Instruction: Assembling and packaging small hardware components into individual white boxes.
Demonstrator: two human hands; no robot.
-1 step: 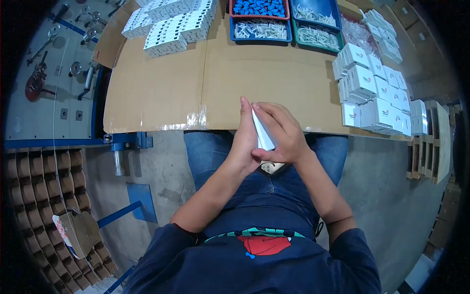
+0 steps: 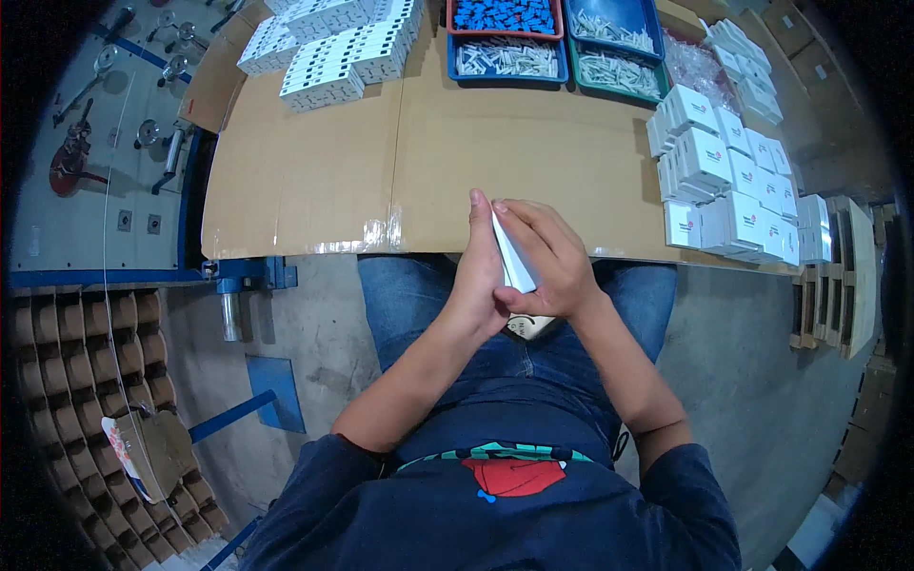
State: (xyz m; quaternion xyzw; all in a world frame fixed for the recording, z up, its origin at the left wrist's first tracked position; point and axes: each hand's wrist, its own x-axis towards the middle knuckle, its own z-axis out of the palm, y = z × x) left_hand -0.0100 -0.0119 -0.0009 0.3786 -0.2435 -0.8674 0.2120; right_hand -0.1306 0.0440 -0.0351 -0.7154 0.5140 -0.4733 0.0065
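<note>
Pressing together at the near edge of the cardboard-covered bench (image 2: 314,181), the left hand (image 2: 479,271) and right hand (image 2: 549,262) grip a flat white carton blank (image 2: 514,255) between them, fingers closed around it above the person's lap. Stacks of small white boxes (image 2: 728,181) stand to the right, well apart from the hands. More white boxes (image 2: 333,48) and trays of small parts (image 2: 509,38) sit along the far edge.
</note>
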